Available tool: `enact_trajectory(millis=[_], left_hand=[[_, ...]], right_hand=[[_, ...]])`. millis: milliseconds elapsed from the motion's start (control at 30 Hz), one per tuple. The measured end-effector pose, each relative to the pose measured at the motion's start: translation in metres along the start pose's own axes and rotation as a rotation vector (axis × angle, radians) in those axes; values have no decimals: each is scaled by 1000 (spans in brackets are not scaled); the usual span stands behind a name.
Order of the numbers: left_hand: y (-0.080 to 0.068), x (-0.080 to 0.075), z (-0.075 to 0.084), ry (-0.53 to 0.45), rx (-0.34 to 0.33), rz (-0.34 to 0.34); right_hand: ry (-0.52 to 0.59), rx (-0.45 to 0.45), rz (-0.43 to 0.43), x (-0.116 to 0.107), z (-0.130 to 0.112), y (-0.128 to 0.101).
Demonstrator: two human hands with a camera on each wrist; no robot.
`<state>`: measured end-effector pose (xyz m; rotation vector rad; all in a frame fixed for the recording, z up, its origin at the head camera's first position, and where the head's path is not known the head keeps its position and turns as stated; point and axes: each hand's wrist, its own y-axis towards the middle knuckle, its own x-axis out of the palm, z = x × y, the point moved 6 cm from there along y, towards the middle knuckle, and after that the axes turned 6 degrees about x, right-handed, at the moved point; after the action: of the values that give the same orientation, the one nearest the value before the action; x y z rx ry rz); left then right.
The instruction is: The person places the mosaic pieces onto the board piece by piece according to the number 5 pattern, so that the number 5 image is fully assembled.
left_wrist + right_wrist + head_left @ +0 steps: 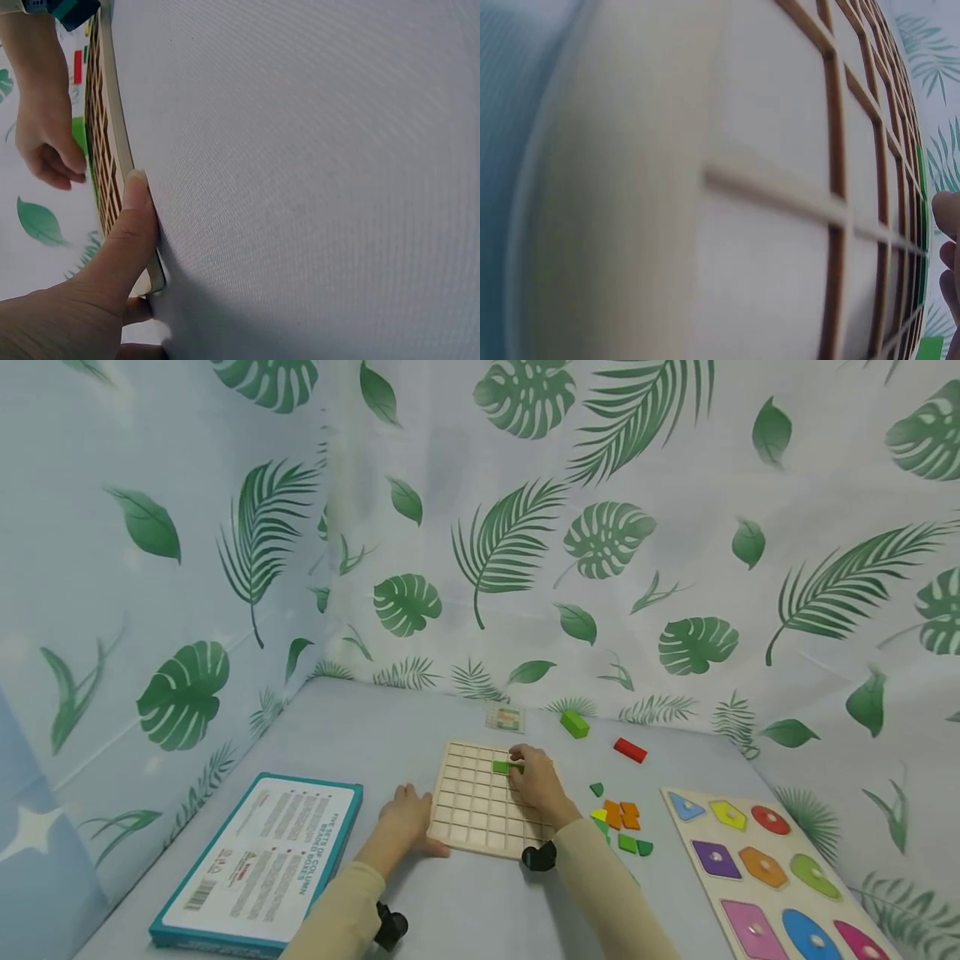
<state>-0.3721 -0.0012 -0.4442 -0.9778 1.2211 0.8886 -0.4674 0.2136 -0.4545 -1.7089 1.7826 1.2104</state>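
A square wooden grid board (472, 814) lies flat on the table. My left hand (405, 820) grips its near left corner; in the left wrist view the thumb (135, 202) lies against the board's edge (116, 120) and the other fingers bend round the corner. Over the far part of the board is my right hand (538, 781), its bent fingertips down by a green piece next to a green square tile (500, 767). In the right wrist view the fingers (946, 214) are close to a green strip (922, 169). Whether they pinch a piece is hidden.
Beyond the board lie a small patterned card (506, 717), a green block (574, 724) and a red cylinder (630, 750). Orange pieces (613, 814) and several green ones are at the right. A shape puzzle (772, 906) stands far right, a teal-edged box (262, 860) left.
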Motion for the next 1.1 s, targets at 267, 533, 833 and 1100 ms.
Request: enact_trajectory(millis=[267, 533, 833, 1100], left_hand=[[-1, -1, 1, -28, -1, -11], [3, 3, 0, -27, 7, 7], [-1, -2, 1, -30, 9, 7], [-1, -2, 2, -24, 16, 10]], right_hand=[[-25, 60, -7, -10, 12, -3], [-61, 101, 29, -25, 24, -7], [-100, 123, 84, -41, 42, -15], [-191, 197, 153, -56, 61, -22]])
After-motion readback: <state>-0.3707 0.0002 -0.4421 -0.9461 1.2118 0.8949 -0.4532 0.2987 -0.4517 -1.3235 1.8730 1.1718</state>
